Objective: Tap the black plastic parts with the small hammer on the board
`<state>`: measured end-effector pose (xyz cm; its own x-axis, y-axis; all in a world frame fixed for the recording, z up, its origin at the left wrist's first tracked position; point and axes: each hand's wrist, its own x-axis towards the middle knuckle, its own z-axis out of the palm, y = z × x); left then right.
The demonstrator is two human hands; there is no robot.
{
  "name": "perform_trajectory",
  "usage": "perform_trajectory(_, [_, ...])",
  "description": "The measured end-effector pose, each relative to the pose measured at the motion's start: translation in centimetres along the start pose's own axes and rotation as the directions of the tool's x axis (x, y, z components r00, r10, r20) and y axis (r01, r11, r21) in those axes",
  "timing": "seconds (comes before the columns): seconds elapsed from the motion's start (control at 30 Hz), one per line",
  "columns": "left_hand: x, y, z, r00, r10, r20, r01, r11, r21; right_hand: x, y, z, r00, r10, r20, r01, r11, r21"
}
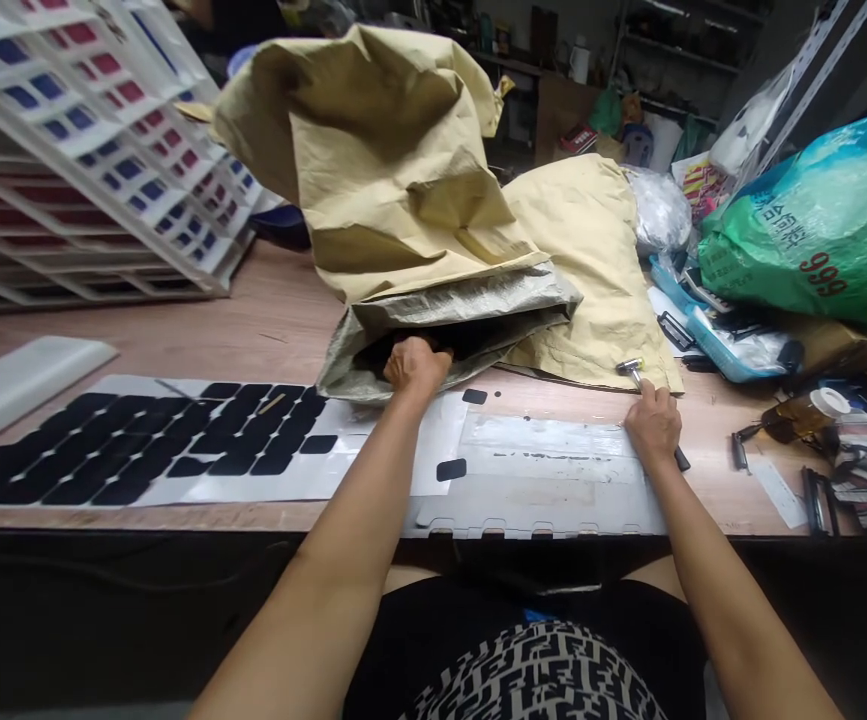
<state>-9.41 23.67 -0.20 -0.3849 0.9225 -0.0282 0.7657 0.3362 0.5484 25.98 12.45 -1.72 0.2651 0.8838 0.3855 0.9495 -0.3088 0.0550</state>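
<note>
My left hand (414, 367) reaches into the dark mouth of a large yellow paper sack (403, 170) with a grey woven lining. Its fingers look curled closed, but their tips are hidden, so what they hold cannot be made out. My right hand (655, 425) is closed around the handle of a small hammer (632, 368), whose head points away from me. Beneath that hand lies a pale flat board (553, 490) with notches along its front edge. Left of the board, rows of black rounded pads (133, 440) are on a white sheet (242, 484).
Behind the right hand slumps a second yellow sack (583, 270). White plastic baskets (103, 150) stand at the left, near a white block (35, 375). A green plastic bag (815, 230), a blue tray (740, 345) and a brown bottle (800, 415) crowd the right side.
</note>
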Motion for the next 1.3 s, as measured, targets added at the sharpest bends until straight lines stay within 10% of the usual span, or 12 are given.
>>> perform_trajectory(0.13, [-4.3, -0.7, -1.1, 0.97, 0.213, -0.116, -0.207, 0.976, 0.065, 0.0, 0.1, 0.2, 1.0, -0.003, -0.004, 0.003, 1.0, -0.001])
perform_trajectory(0.23, [-8.6, 0.6, -0.4, 0.916, 0.401, -0.008, -0.4, 0.914, -0.07, 0.0, 0.1, 0.5, 1.0, -0.002, -0.006, 0.002, 1.0, -0.01])
perform_trajectory(0.53, [-14.1, 4.9, 6.3, 0.607, 0.756, 0.247, -0.614, 0.643, -0.457, -0.2, 0.1, 0.3, 1.0, 0.003, -0.002, -0.003, 1.0, 0.002])
perform_trajectory(0.9, [-13.1, 3.5, 7.1, 0.572, 0.803, 0.168, -0.624, 0.559, -0.546, 0.2, 0.3, -1.3, 0.987, 0.077, 0.143, -0.107, 0.971, 0.214])
perform_trajectory(1.1, [-12.9, 3.7, 7.5, 0.588, 0.782, 0.205, -0.599, 0.592, -0.54, -5.4, -0.7, -5.9, 0.982, -0.092, 0.167, -0.065, 0.663, 0.746])
perform_trajectory(1.3, [-12.8, 3.7, 7.8, 0.606, 0.769, 0.202, -0.577, 0.6, -0.554, -10.7, -2.7, -7.8, 0.963, -0.27, 0.014, 0.138, 0.535, 0.834])
